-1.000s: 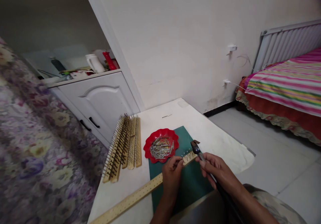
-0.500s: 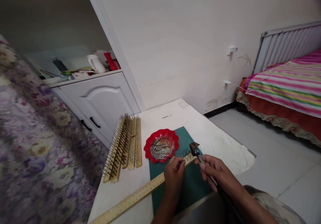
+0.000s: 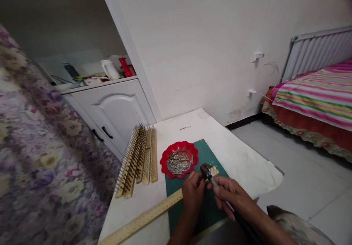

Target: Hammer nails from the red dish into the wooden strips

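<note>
In my right hand (image 3: 229,193) is a hammer (image 3: 205,170), gripped by its metal shaft, its head over the wooden strip beside my left fingertips. My left hand (image 3: 193,190) is closed in a pinch on a nail at the strip, mostly hidden by the fingers and hammer head. The long wooden strip (image 3: 148,216), dotted with holes, runs under my left hand across a green mat (image 3: 210,204). Several nails stand in its far end (image 3: 213,170). Behind my left hand, a red scalloped dish (image 3: 164,159) holds many loose nails (image 3: 178,163).
Several nail-studded wooden strips (image 3: 137,157) lie side by side on the left of the white table (image 3: 242,159). Two thin pieces (image 3: 184,128) lie near its back. A floral curtain (image 3: 49,157) and a white cabinet (image 3: 118,109) are at left, a bed (image 3: 316,95) at right.
The hammer head has dropped and moved left, from above the strip's far end to right beside my left fingertips. My left hand keeps its pinch. The view has shifted slightly.
</note>
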`<state>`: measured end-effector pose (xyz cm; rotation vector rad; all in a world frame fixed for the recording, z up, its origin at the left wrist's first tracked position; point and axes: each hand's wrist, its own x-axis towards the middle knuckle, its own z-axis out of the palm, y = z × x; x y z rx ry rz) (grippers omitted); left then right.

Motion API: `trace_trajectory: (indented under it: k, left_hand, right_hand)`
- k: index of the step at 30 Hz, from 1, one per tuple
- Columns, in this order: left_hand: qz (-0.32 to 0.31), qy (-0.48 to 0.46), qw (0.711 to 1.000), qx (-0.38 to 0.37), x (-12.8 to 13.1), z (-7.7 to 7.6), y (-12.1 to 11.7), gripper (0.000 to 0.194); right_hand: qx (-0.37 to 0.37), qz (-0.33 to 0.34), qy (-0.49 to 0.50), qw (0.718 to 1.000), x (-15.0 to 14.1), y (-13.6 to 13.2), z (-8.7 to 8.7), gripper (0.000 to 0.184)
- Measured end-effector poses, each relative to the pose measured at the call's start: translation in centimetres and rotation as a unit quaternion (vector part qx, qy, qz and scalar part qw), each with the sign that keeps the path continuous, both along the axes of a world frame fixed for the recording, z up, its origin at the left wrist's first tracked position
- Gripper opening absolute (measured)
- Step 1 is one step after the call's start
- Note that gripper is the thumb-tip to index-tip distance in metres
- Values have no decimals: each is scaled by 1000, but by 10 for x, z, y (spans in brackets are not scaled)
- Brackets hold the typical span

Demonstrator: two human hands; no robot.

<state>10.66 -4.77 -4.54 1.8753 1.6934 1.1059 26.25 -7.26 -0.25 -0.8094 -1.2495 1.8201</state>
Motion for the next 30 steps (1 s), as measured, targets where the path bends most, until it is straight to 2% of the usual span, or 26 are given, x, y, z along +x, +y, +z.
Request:
trace_trajectory:
  k: [8, 13, 23, 27, 30]
  left_hand:
    - [-3, 1, 1000, -1, 1, 2, -1, 16]
    - [-2, 2, 1000, -2, 2, 2, 0, 16]
    - [-19, -15, 1000, -1, 0, 7, -8, 15]
    - [-32, 19, 999, 4, -13, 13, -21, 15]
    - [-21, 79, 996, 18, -36, 13, -35, 14]
  right_hand:
    - [9, -10, -14, 1000, -1, 0, 9, 38]
    - [9, -2, -26, 1000, -1, -1, 6, 37]
    - [24, -33, -23, 999, 11, 1, 5, 35]
    - [24, -37, -19, 999, 13, 1, 6, 33]
    - [28, -40, -19, 999, 14, 0, 8, 34]
